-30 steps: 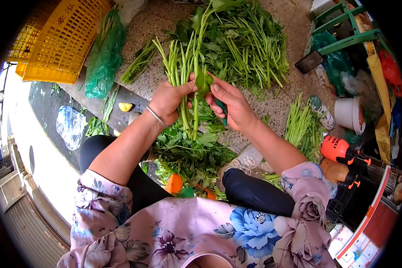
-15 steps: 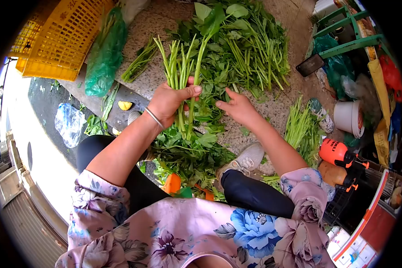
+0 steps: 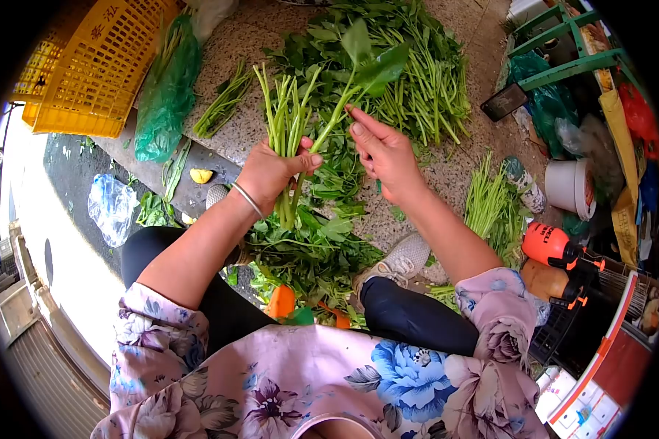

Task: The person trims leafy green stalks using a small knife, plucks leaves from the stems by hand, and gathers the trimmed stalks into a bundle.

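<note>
My left hand (image 3: 272,172), with a bangle at the wrist, is wrapped round a bunch of green stems (image 3: 285,117). One leafy stalk (image 3: 335,117) slants up and right from its thumb. My right hand (image 3: 388,157) is beside that stalk, its thumb and forefinger close together near the upper part; whether they grip it is unclear. A bit of something green shows under its curled fingers, mostly hidden. Below my left hand is a heap of loose leaves (image 3: 311,252). Beyond both hands lies a large pile of leafy stems (image 3: 425,88).
Yellow crates (image 3: 99,66) and a green plastic bag (image 3: 167,95) are at the upper left. On the right are cut stems (image 3: 488,201), a phone (image 3: 504,102), a white tub (image 3: 567,186) and a red spray bottle (image 3: 545,243). My shoe (image 3: 403,257) is below my right hand.
My right hand moved away from the bunch, then rose beside the leafy stalk. That stalk now tilts to the right, away from the other stems in my left hand.
</note>
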Demonstrator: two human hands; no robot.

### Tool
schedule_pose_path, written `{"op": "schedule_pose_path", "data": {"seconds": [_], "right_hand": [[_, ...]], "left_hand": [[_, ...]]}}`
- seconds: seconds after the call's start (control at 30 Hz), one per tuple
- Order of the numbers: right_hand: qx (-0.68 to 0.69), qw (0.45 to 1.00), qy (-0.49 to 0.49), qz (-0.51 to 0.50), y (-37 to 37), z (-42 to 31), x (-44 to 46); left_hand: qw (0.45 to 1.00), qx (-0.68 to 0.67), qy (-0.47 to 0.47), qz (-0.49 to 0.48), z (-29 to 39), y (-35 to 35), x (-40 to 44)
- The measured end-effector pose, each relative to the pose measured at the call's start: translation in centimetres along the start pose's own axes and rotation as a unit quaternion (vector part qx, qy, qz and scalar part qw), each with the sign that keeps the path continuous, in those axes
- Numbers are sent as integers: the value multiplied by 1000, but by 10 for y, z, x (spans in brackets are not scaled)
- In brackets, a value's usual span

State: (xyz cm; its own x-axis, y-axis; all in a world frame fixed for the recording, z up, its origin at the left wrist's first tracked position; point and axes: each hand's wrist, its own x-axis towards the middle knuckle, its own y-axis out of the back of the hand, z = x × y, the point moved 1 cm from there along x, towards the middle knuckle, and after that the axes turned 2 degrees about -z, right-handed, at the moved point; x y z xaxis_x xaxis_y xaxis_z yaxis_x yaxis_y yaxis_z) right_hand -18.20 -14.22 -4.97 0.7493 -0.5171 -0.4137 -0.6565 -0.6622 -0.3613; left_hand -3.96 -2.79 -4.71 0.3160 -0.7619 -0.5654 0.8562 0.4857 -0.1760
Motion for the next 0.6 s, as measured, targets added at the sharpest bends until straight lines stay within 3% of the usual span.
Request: {"op": "schedule_pose_path", "data": {"seconds": [0.07,0.1,0.17,0.2,0.27,0.3,0.37,0.43,0.53,0.6], "right_hand": [[-117,985,91,91,14,20,6],[-118,985,90,91,19,24,4],[-234,968,-49,77,30,33,-5],[-234,968,-50,77,35,42,-7],[-380,881,-260,-115,41,64,-14],[-379,881,-261,-114,39,59,-16],[-283,937,-186,-84,27,33,-17],[-82,991,-50,-91,29,6,-15],[17,999,15,-35,30,-6,1],[-10,1000,-18,-16,25,-9,4]], "left_hand": [[1000,11,-3,-11,-3,5,2],[1000,9,-3,-11,-3,7,1],[1000,24,12,-3,-3,10,0],[1000,24,12,-4,-3,13,0],[999,35,7,-15,-4,19,-1],[999,29,12,-19,-5,21,-1],[999,37,18,-16,-6,23,-2],[998,59,5,2,-8,22,-3],[986,160,-42,-5,-13,25,1],[980,182,-74,-16,-19,27,5]]}}
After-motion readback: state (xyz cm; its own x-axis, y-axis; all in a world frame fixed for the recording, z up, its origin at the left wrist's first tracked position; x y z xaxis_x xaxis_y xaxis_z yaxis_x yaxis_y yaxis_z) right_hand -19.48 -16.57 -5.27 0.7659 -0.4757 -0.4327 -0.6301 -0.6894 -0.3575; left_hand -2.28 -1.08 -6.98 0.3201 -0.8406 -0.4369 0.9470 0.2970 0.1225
